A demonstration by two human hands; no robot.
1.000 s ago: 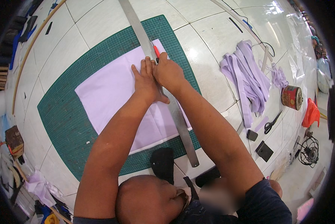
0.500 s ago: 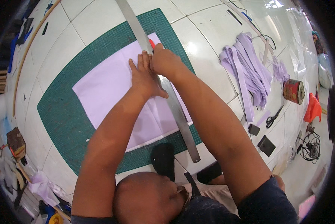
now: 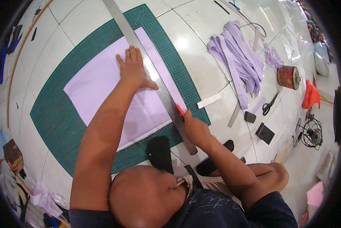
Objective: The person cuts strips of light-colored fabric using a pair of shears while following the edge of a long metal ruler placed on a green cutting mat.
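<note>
Flat lilac cloth (image 3: 98, 81), faintly creased; left fingers (image 3: 133, 56) partly apart, right fingers (image 3: 189, 118) clamped on red tool (image 3: 180, 110).

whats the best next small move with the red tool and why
Probably draw the red tool along the ruler past the near edge of the cloth, left hand pressing down: the right hand holds the tool by the ruler's right side, close to that edge, and the left hand is spread over cloth and ruler.
</note>
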